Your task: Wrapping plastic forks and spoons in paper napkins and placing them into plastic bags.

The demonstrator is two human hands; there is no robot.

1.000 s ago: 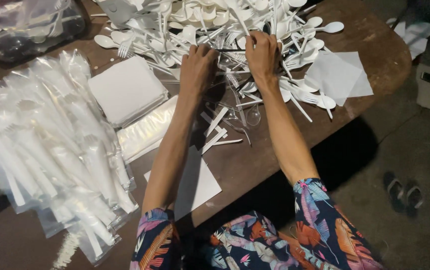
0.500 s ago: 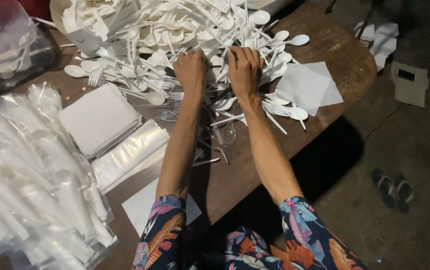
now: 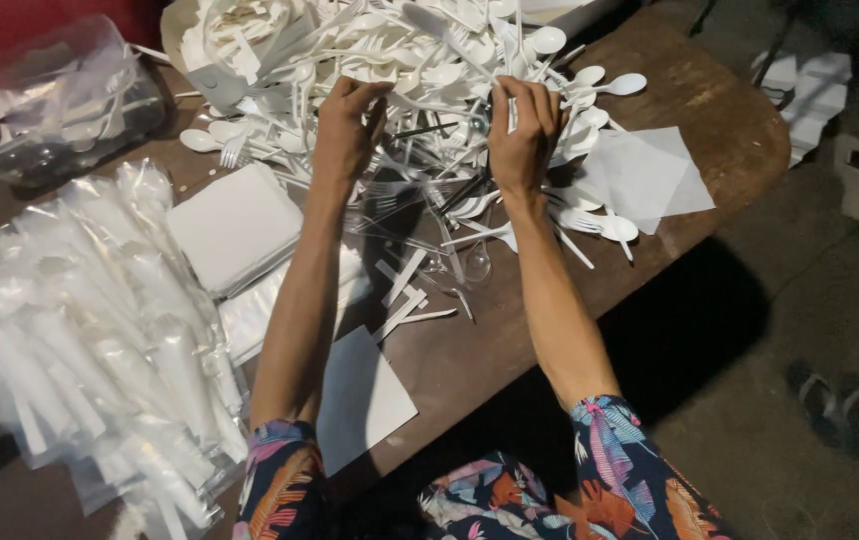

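Both hands (image 3: 345, 125) (image 3: 522, 130) fingertip-deep in white plastic cutlery pile (image 3: 430, 70).

A: What sits where on the table (image 3: 720, 130)?

B: The heap of loose cutlery (image 3: 420, 60) fills the far edge. Both hands reach into its near side, the left hand (image 3: 347, 128) left of the right hand (image 3: 525, 135).

A: And the left side?

B: Bagged cutlery sets (image 3: 90, 340) pile along the left edge. The napkin stack (image 3: 235, 225) lies between them and the left forearm. A paper sheet (image 3: 362, 400) lies at the near edge, another sheet (image 3: 645, 175) near the right edge.
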